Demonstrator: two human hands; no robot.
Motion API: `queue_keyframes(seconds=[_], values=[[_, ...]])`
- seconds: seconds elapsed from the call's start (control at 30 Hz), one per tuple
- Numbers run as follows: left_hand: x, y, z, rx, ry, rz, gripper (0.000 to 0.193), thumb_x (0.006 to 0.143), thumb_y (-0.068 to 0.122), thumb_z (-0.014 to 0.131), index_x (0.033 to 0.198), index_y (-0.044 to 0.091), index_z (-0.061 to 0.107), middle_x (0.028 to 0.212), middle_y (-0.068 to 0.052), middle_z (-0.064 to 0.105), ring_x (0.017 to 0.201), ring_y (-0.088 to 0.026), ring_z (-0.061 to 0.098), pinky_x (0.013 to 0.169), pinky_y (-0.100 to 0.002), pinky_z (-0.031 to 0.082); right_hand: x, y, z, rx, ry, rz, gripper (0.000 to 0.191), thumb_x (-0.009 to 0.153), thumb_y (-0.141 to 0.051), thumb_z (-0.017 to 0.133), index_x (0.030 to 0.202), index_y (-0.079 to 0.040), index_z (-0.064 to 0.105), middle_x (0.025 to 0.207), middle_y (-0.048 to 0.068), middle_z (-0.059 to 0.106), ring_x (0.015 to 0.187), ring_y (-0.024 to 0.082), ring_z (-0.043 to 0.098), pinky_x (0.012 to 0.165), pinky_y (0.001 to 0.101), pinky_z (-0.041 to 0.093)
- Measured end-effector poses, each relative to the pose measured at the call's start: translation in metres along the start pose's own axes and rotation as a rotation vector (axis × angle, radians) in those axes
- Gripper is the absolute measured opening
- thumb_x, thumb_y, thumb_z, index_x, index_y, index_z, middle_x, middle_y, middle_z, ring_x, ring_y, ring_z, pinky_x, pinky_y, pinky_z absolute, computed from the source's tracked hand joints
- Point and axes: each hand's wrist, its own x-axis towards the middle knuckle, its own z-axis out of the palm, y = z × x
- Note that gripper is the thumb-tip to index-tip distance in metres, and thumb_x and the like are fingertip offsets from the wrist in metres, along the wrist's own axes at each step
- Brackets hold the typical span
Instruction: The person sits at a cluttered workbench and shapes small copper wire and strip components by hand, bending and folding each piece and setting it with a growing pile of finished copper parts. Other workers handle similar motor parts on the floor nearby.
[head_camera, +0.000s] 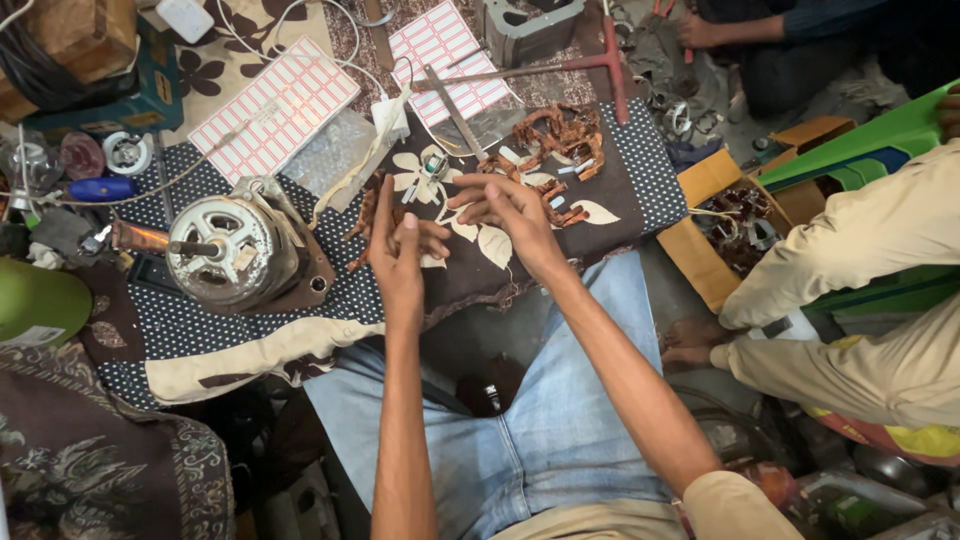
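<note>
- The floor is crowded: a person in beige clothing (860, 270) sits at the right by a green board (880, 135), and another person's hand (697, 30) works at the far edge.
- A dark dotted cloth with leaf prints (620, 170) is spread before the seated person's blue-jeaned lap and serves as the work surface.
- A silver electric motor (225, 250) lies on the cloth's left part, shaft pointing left, apart from both hands.
- Two white label sheets with red grids (275, 105) lie far left of centre; an open cardboard box of parts (715, 215) stands right of the cloth.
- A heap of copper winding pieces (555, 135) lies far of the hands, with loose strands nearer.
- The step looks like sorting stripped copper from the motor.
- Right hand (510, 215): fingers loosely curled, seemingly pinching a small scrap, though I cannot tell for sure.
- Left hand (400, 250): fingers extended, mostly spread, holding nothing visible, just beside thin copper strands (368, 210).
- Any next pick would call for a fine fingertip pinch.
</note>
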Motion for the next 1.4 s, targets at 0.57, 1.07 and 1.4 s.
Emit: queue_keyframes(seconds=[0.57,1.07,1.4], values=[[0.002,-0.003,0.004,0.065,-0.015,0.033,0.043,0.109,0.018,0.053,0.147,-0.001,0.049,0.091,-0.012,0.072,0.075,-0.015,0.068,0.07,-0.027,0.056,-0.006,0.004,-0.005,0.185,-0.037,-0.107,0.055,0.109,-0.042,0.056,0.132,0.008,0.062,0.109,0.015,0.072,0.098,0.019,0.069,0.091,0.0327,0.055],[0.003,-0.001,0.005,0.112,-0.05,0.02,0.027,0.11,0.018,0.052,0.123,-0.001,0.065,0.088,-0.011,0.071,0.073,-0.014,0.067,0.067,-0.027,0.055,-0.027,-0.091,-0.099,-0.771,0.336,-0.044,0.017,0.097,-0.014,0.073,0.111,-0.005,0.076,0.092,0.004,0.074,0.079,0.008,0.061,0.072,0.0264,0.05],[0.002,0.0,0.005,0.094,-0.043,0.02,0.026,0.11,0.017,0.053,0.123,-0.002,0.065,0.088,-0.011,0.071,0.072,-0.014,0.066,0.067,-0.026,0.054,-0.024,-0.088,-0.043,-1.046,0.318,-0.333,0.024,0.097,-0.005,0.07,0.12,-0.009,0.072,0.112,0.006,0.068,0.096,0.02,0.069,0.08,0.0316,0.057]])
